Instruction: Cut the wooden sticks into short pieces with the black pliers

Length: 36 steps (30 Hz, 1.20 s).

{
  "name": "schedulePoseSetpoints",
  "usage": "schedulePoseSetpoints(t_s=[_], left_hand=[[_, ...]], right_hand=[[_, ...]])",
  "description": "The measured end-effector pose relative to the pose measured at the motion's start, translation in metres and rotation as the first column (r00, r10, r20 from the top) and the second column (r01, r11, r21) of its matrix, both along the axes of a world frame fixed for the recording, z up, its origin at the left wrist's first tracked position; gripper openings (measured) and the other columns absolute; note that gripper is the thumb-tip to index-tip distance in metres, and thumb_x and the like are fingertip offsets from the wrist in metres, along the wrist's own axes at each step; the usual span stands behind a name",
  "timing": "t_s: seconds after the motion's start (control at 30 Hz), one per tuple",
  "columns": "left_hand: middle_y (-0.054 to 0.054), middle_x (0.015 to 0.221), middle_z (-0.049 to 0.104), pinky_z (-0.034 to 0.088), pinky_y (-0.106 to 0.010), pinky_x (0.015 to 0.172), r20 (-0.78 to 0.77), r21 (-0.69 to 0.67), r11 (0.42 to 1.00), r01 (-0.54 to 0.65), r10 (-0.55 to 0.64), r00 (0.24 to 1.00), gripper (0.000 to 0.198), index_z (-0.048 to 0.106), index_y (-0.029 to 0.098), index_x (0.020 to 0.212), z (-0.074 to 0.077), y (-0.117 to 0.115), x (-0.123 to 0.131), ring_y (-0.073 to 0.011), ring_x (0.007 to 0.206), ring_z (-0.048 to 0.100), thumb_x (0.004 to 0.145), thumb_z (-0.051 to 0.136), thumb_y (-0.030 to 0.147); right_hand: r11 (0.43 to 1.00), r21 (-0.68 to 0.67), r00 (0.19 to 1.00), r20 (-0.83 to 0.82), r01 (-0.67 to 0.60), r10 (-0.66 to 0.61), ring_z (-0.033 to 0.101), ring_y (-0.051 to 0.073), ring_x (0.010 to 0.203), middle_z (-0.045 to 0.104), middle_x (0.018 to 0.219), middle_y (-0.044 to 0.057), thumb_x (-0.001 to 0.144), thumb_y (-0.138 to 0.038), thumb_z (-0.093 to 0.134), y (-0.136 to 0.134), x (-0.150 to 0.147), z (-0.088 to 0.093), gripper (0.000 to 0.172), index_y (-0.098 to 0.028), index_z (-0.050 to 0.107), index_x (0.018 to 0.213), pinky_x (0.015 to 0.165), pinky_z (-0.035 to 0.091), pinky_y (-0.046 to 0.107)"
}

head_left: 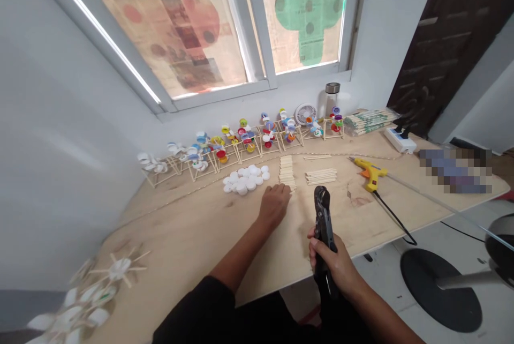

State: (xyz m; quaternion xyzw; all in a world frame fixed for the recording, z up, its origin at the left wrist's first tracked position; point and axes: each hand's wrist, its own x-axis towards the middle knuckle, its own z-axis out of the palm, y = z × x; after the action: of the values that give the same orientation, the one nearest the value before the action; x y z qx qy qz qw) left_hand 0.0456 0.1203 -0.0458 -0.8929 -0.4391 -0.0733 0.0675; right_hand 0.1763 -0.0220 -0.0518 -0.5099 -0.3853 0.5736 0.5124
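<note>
Right hand (335, 261) closed firmly around black cutters (323, 221) at lower centre. Left hand (274, 204) open and empty, resting on the plywood bench (180, 237) just beside stacked craft sticks (287, 172).

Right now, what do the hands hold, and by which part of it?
The right hand grips black pliers by the handles, below the head. The left hand holds nothing.

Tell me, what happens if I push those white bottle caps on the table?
The white plastic bottle caps look thin and hollow, so they are probably very light and would scoot easily. They lie close together in a heap, so one push would likely move several. Round rims mean any tipped on edge might roll.
</note>
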Motion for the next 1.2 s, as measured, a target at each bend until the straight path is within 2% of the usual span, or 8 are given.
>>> schedulePoseSetpoints(t_s=[0.13, 0.27, 0.57, 0.7, 0.87, 1.2], left_hand=[[-0.007, 0.087, 0.054, 0.031, -0.033, 0.073, 0.006, 0.033, 0.999, 0.01, -0.01, 1.0, 0.015, 0.052, 0.017, 0.082, 0.003, 0.026, 0.004, -0.0209, 0.086, 0.047, 0.086, 0.039, 0.022], [-0.007, 0.086, 0.054, 0.031, -0.032, 0.072, 0.03, 0.051, 0.999, 0.005, -0.007, 1.0, 0.013, 0.055, 0.018, 0.079, -0.002, 0.035, 0.006, -0.0202, 0.085, 0.047, 0.084, 0.044, 0.022], [-0.005, 0.087, 0.054, 0.033, -0.03, 0.07, 0.105, 0.062, 0.997, -0.042, 0.036, 0.994, 0.017, 0.059, 0.021, 0.084, -0.012, 0.031, -0.006, -0.0177, 0.082, 0.047, 0.085, 0.043, 0.026], [-0.006, 0.089, 0.055, 0.033, -0.03, 0.072, 0.126, 0.06, 0.997, -0.048, 0.04, 0.991, 0.021, 0.059, 0.02, 0.085, -0.016, 0.019, -0.008, -0.0175, 0.083, 0.048, 0.087, 0.038, 0.026], [-0.006, 0.087, 0.056, 0.033, -0.03, 0.072, 0.099, 0.052, 0.999, -0.009, 0.004, 0.995, 0.017, 0.057, 0.019, 0.083, -0.022, 0.003, -0.007, -0.0178, 0.081, 0.049, 0.085, 0.041, 0.024], [-0.007, 0.081, 0.055, 0.033, -0.031, 0.069, 0.087, 0.092, 0.996, 0.011, -0.019, 0.996, 0.014, 0.054, 0.016, 0.077, -0.024, 0.019, 0.007, -0.0198, 0.08, 0.048, 0.084, 0.042, 0.018]], right_hand=[[1.0, 0.02, 1.0, 0.008, -0.004, 0.004, 0.049, 0.012, 0.045, 0.05, 0.051, -0.004, 0.076, -0.047, 0.052, 0.0, 0.0, 0.001, 0.035, -0.015, 0.049, 0.089, 0.045, 0.039, 0.024], [0.998, 0.057, 1.0, 0.012, -0.015, 0.015, 0.049, 0.012, 0.046, 0.05, 0.051, -0.004, 0.077, -0.046, 0.051, 0.0, 0.0, 0.001, 0.033, -0.015, 0.048, 0.087, 0.048, 0.039, 0.024], [0.998, 0.057, 1.0, 0.015, -0.024, 0.023, 0.049, 0.012, 0.046, 0.049, 0.052, -0.004, 0.076, -0.047, 0.051, 0.0, 0.001, 0.0, 0.032, -0.016, 0.048, 0.085, 0.047, 0.04, 0.025], [0.998, 0.064, 1.0, 0.0, -0.021, 0.021, 0.048, 0.012, 0.045, 0.049, 0.052, -0.004, 0.076, -0.045, 0.051, -0.001, 0.001, 0.001, 0.03, -0.016, 0.049, 0.086, 0.046, 0.04, 0.024], [0.998, 0.063, 1.0, -0.005, -0.029, 0.03, 0.047, 0.011, 0.045, 0.049, 0.052, -0.004, 0.078, -0.042, 0.05, -0.002, 0.002, 0.0, 0.029, -0.015, 0.048, 0.088, 0.045, 0.039, 0.023], [0.994, 0.107, 0.999, 0.011, -0.035, 0.034, 0.048, 0.011, 0.046, 0.049, 0.054, -0.004, 0.078, -0.041, 0.05, -0.002, 0.002, 0.0, 0.027, -0.016, 0.047, 0.086, 0.048, 0.037, 0.023]])
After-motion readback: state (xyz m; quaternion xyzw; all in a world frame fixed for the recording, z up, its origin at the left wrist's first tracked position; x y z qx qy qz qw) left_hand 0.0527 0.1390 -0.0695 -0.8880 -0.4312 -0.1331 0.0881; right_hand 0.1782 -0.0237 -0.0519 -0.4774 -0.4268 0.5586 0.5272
